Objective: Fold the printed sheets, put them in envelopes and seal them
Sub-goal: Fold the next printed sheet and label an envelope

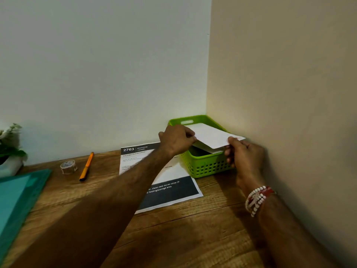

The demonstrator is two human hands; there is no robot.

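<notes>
1. The task looks to be at an early stage. A printed sheet lies flat and unfolded on the wooden bench, partly under the person's left forearm and touching the near side of a green basket that stands in the corner by the wall.
2. Both hands are up at the basket. The left hand is closed in a pinch on the left end of a white envelope, and the right hand pinches its near right corner, fingers curled around the edge.
3. The envelope is held just over the basket's rim, tilted a little. A second white edge shows directly under it; whether this is another envelope in the basket or the flap of the same one cannot be told.
4. As a judgement, the person is taking an envelope out of the basket's stock, or opening it, in readiness for filling.
5. Nothing visible counts as done: no folded sheet and no sealed envelope show anywhere on the bench.
6. Left to do, by the look of it: fold the sheet, slide it in and seal the flap. A small roll of clear tape and an orange pen lie untouched to the left, well apart from the hands, with a teal mat at the bench's left edge.
</notes>
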